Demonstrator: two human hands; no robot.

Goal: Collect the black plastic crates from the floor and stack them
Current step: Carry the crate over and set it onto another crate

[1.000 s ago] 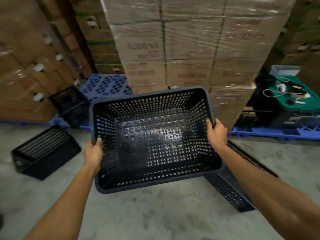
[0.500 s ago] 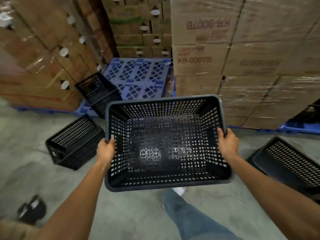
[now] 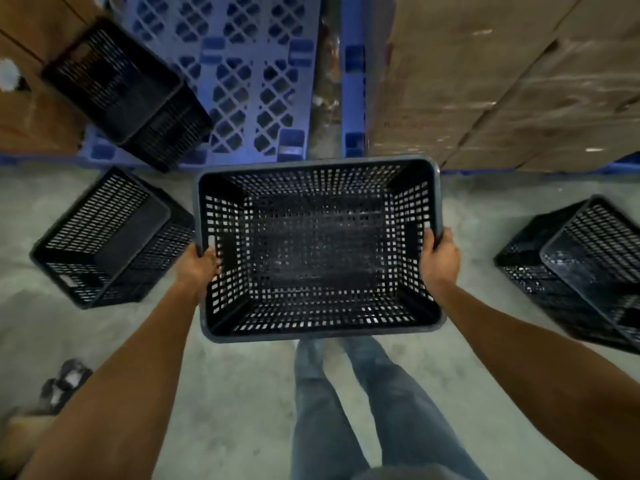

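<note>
I carry a black perforated plastic crate (image 3: 318, 244) open side up in front of me, above the concrete floor. My left hand (image 3: 199, 268) grips its left rim and my right hand (image 3: 438, 259) grips its right rim. A second black crate (image 3: 110, 237) lies on the floor to the left, tipped over. A third crate (image 3: 128, 95) rests tilted on the blue pallet at the upper left. At the right edge more black crates (image 3: 581, 268) lie on the floor, one seemingly nested in the other.
A blue plastic pallet (image 3: 242, 74) lies ahead on the floor. Shrink-wrapped cardboard boxes (image 3: 502, 81) rise at the upper right, more boxes (image 3: 31, 109) at the left. My jeans-clad legs (image 3: 363, 410) show below the crate. A dark sandal (image 3: 65, 379) lies at the lower left.
The view has tilted downward and moved forward. The crates on the floor and the pallet now appear closer. Both hands keep the same grip on the carried crate.
</note>
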